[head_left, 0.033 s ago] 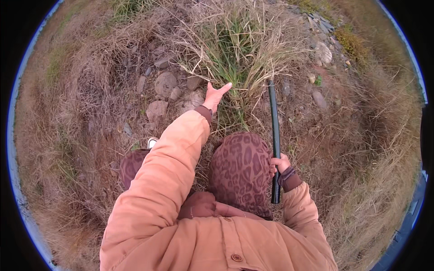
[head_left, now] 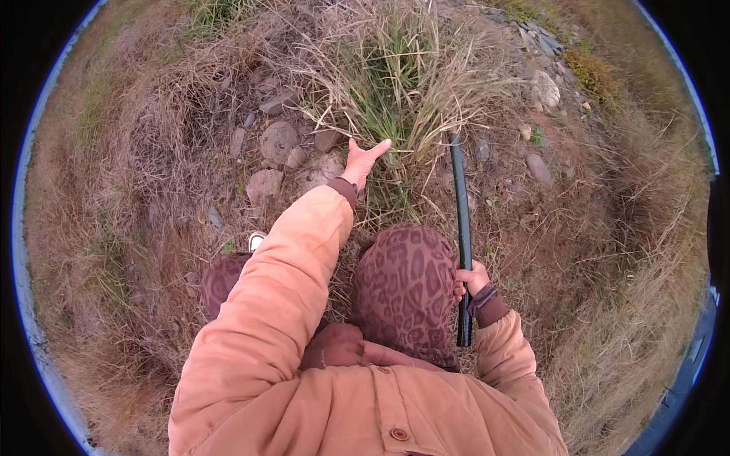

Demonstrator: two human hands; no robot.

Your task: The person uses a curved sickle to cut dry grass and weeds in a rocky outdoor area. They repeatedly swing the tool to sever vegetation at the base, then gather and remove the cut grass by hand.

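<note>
My left hand (head_left: 360, 163) reaches forward to the base of a grass clump (head_left: 391, 76), its thumb stretched out to the right against the lower blades. Thumb and forefinger are spread apart; the other fingers hardly show. A long dark green handle (head_left: 461, 205) is gripped near its lower end by my right hand (head_left: 473, 280), beside my right knee. It points forward and slightly left, and its far end meets the right edge of the clump. Whether a blade or tool head sits there cannot be seen. The clump mixes green stems with dry straw-coloured ones.
Several stones (head_left: 279, 142) lie left of the clump, and a pale rock (head_left: 544, 90) sits to its right. Dry grass (head_left: 122, 228) covers the slope on both sides. My patterned right knee (head_left: 407, 285) is close behind the clump, and a white shoe tip (head_left: 256, 241) shows left.
My right hand and the dark green handle have shifted very slightly back toward me. The left hand stays at the clump's base.
</note>
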